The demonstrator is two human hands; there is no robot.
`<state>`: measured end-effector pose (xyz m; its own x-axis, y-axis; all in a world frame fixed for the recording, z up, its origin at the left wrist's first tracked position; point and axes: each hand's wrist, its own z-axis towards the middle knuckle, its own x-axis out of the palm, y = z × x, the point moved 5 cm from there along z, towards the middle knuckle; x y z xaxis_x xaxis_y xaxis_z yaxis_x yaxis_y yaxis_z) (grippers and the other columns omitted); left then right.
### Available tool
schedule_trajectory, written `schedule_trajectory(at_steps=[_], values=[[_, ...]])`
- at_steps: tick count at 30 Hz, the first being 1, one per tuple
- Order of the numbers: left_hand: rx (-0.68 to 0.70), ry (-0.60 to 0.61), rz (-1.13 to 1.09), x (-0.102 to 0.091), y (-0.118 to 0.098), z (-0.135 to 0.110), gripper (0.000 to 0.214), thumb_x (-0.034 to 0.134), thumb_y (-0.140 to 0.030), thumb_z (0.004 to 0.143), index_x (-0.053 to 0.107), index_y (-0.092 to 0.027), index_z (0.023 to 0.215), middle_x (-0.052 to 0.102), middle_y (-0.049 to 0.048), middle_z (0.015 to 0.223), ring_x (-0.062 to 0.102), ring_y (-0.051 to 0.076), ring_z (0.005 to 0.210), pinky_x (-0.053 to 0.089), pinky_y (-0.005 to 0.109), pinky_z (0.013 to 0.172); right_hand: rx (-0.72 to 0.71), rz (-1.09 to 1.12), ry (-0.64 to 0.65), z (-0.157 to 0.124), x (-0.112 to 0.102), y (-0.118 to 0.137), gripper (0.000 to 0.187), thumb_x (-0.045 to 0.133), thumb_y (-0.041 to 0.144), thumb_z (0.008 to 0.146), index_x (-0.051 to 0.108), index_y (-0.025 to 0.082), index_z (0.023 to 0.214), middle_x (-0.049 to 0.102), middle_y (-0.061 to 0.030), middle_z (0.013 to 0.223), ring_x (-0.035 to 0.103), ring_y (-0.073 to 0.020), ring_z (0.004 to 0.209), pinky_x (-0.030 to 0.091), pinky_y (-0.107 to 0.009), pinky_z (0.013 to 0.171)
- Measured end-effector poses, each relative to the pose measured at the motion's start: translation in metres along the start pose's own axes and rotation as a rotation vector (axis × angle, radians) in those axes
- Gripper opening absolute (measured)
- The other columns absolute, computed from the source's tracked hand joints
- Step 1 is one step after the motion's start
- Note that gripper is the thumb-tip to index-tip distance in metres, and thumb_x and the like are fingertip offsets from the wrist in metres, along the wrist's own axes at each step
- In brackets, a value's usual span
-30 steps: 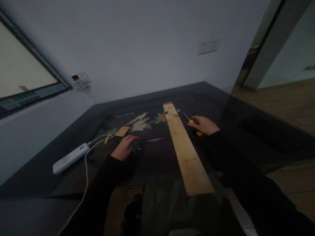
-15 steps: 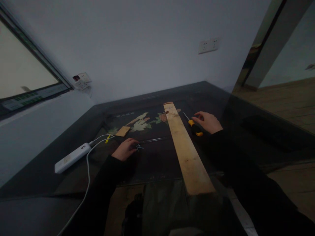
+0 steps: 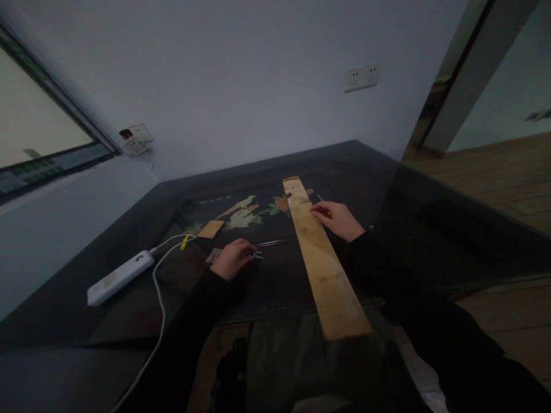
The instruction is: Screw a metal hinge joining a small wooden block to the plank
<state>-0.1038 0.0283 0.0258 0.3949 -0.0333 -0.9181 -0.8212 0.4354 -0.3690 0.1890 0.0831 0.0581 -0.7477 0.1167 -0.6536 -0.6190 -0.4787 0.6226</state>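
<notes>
My left hand (image 3: 235, 259) is closed over the dark tabletop, its fingers around several thin silvery screws (image 3: 258, 254) whose ends stick out to the right. A long, pale wooden plank (image 3: 325, 267) lies lengthwise, its near end jutting past the table edge. At the plank's right side is my right hand (image 3: 343, 220), thumb and fingers pinched together with the tips by the plank's edge. Whatever they pinch is too small to make out. The screwdriver (image 3: 319, 198) shows little more than its shaft tip, the rest lying behind my right hand.
A small wooden block (image 3: 210, 229) and a small flat piece with holes (image 3: 213, 255) lie left of centre. A white power strip (image 3: 120, 277) with a white cable (image 3: 160, 292) is at the left. The table (image 3: 430, 252) meets the wall (image 3: 258, 86) behind.
My right hand has moved left from beside the screwdriver to the plank's edge, its fingers closing. My left hand has shifted right with the screws, uncovering the small flat piece.
</notes>
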Motion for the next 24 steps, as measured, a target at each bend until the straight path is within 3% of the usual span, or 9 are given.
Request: schedule_trajectory(at_steps=[5,12,24], values=[[0.054,0.057,-0.020,0.017,-0.025,0.024,0.022,0.060,-0.010,0.076,0.066,-0.018,0.095,0.061,0.0051,0.094,0.059,0.014,0.078,0.049,0.026,0.071,-0.044,-0.015,0.069,0.000,0.011,0.016,0.019,0.052,0.025,0.085,0.068,0.015,0.088,0.069,-0.0059,0.087,0.059,-0.0143,0.073,0.042,-0.026,0.068],[0.183,0.040,-0.125,0.040,-0.057,0.047,0.025,0.056,-0.011,0.080,0.064,-0.019,0.102,0.057,0.0057,0.101,0.057,0.014,0.080,0.049,0.026,0.075,-0.070,-0.054,0.087,-0.001,0.018,0.011,0.017,0.053,0.022,0.085,0.068,0.014,0.088,0.068,-0.0056,0.084,0.057,-0.0134,0.072,0.040,-0.025,0.067],[0.324,0.021,-0.161,0.041,-0.065,0.040,0.031,0.052,-0.013,0.080,0.061,-0.018,0.109,0.057,0.0090,0.111,0.054,0.021,0.107,0.044,0.036,0.097,-0.078,-0.116,0.092,-0.005,0.023,0.003,0.018,0.053,0.024,0.086,0.068,0.014,0.089,0.067,-0.0072,0.086,0.056,-0.0139,0.075,0.040,-0.025,0.070]])
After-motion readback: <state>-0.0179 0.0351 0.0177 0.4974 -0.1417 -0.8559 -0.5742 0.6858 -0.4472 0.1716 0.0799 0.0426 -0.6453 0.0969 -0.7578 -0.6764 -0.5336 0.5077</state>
